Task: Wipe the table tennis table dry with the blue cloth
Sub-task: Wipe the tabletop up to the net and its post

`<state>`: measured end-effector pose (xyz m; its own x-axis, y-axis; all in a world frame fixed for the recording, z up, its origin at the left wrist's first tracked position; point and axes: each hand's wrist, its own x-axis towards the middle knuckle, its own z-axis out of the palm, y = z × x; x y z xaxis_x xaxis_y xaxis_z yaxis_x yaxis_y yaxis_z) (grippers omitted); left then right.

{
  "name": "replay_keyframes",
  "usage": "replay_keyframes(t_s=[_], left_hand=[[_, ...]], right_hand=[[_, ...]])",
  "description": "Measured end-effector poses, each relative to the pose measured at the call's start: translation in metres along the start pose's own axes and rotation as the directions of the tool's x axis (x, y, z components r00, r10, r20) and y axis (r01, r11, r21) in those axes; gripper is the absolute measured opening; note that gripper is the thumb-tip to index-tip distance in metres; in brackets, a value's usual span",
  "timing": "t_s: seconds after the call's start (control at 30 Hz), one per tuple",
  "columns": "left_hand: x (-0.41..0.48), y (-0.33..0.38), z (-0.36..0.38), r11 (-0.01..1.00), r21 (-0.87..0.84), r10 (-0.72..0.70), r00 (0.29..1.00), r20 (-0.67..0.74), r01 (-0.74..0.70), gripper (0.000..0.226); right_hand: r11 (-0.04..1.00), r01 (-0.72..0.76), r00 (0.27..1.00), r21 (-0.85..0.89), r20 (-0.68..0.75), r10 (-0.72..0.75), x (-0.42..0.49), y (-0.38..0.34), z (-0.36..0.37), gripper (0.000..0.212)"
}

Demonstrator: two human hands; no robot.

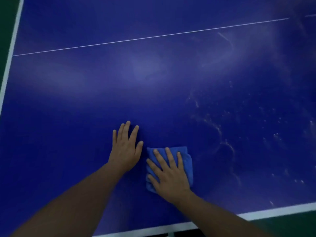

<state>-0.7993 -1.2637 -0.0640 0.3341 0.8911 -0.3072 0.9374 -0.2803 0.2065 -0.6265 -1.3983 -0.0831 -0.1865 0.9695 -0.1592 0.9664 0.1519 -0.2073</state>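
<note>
The blue table tennis table [153,86] fills the view, with a thin white centre line across its far part. A folded blue cloth [187,161] lies near the table's front edge. My right hand [171,175] presses flat on the cloth with straight, spread fingers. My left hand [125,147] rests flat on the bare table just left of the cloth, fingers straight. Pale water streaks and droplets [225,144] cover the surface to the right of the cloth.
A white border line [277,211] marks the table's near edge at the bottom right, and another white border [10,62] runs up the left side. Dark green floor [5,23] shows beyond both edges.
</note>
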Motion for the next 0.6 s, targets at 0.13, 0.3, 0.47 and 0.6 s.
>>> replay_keyframes(t_s=[0.13, 0.3, 0.47, 0.6], left_hand=[[0.032, -0.011, -0.006, 0.999, 0.018, 0.031, 0.999, -0.009, -0.031, 0.075], [0.077, -0.009, -0.014, 0.992, 0.06, 0.107, 0.994, 0.019, -0.108, 0.079], [0.133, -0.001, -0.033, 0.994, 0.057, 0.101, 0.993, -0.053, -0.098, 0.078], [0.157, -0.01, -0.033, 0.991, 0.106, 0.086, 0.996, -0.009, -0.084, 0.079]], right_hand=[[0.996, -0.089, 0.996, -0.016, -0.033, 0.088, 0.085, 0.024, -0.018, 0.058], [0.799, -0.598, 0.799, 0.066, -0.037, 0.601, 0.12, 0.13, -0.047, 0.059], [0.921, -0.389, 0.917, -0.033, -0.108, 0.384, 0.079, 0.062, -0.024, 0.057], [0.977, -0.215, 0.972, -0.005, -0.092, 0.214, 0.118, 0.018, -0.015, 0.055]])
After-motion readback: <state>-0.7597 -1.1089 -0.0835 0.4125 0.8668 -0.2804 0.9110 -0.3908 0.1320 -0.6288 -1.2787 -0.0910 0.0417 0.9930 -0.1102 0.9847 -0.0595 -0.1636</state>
